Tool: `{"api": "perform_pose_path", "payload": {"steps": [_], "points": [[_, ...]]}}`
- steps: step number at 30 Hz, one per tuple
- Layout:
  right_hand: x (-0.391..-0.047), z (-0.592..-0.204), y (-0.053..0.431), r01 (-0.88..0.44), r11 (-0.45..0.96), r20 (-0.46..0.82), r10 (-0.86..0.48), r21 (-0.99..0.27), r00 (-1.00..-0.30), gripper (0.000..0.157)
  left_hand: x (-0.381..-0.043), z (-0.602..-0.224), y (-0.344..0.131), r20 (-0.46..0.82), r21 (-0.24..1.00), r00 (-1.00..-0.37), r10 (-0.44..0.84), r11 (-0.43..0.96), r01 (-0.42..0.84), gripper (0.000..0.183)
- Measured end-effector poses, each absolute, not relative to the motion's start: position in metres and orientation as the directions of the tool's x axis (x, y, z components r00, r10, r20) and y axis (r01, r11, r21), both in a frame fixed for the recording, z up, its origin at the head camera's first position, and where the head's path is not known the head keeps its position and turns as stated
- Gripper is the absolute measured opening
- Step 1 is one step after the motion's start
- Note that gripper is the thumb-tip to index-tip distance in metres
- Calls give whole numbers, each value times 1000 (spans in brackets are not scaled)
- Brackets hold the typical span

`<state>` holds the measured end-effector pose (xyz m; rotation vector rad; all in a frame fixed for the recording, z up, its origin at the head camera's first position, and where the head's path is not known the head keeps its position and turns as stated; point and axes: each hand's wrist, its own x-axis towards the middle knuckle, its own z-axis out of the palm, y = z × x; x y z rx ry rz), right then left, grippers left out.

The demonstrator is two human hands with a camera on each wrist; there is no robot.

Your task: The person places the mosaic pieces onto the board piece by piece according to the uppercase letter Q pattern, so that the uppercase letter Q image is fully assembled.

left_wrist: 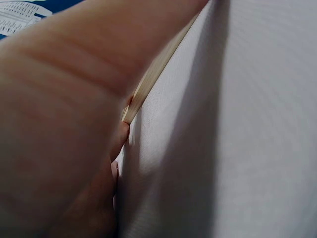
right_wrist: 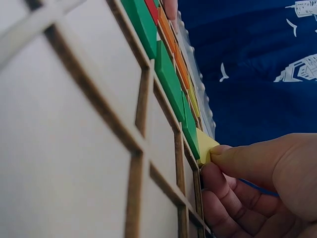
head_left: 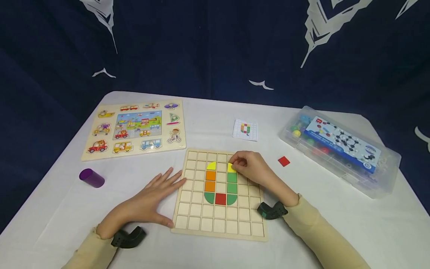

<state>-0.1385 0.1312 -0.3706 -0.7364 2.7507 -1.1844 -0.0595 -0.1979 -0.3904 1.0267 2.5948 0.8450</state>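
Note:
A wooden grid board (head_left: 193, 216) lies on the table. In its cells sit a yellow quarter-round tile (head_left: 211, 166), two orange square tiles (head_left: 210, 175), green square tiles (head_left: 231, 177), green rounded tiles (head_left: 209, 198) and a red square tile (head_left: 220, 199). My right hand (head_left: 252, 166) pinches a yellow tile (right_wrist: 204, 144) between thumb and fingers, just above the green column. Part of that tile is hidden by the fingers in the head view. Spread out with straight fingers, my left hand (head_left: 151, 201) touches the board's left edge.
Behind the board lies a small pattern card (head_left: 245, 130). A loose red tile (head_left: 283, 161) is on the right, near a clear plastic case (head_left: 342, 153). On the left are a vehicle puzzle board (head_left: 141, 129) and a purple cylinder (head_left: 92, 178).

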Motion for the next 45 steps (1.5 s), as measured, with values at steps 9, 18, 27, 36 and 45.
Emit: {"api": "perform_pose_path", "payload": {"steps": [9,18,27,36,45], "points": [[-142,-346,149,-402,587,160,-420,-702,-893,12,-60,-390,-197,-5,592,-730,683,590,549,117],[-142,-319,216,-308,630,189,-250,-713,-950,20,-60,-387,-198,-8,595,-732,681,592,544,117],[-129,-348,259,-232,714,147,-180,-660,-973,20,-60,-386,-199,-14,599,-734,678,594,537,117],[-126,-363,268,-148,676,81,-129,-722,-988,27,-61,-389,-199,-19,600,-735,678,595,534,117],[-130,-376,268,-100,706,75,-66,-701,-995,26,-61,-390,-197,-27,605,-736,677,597,527,117]]}}
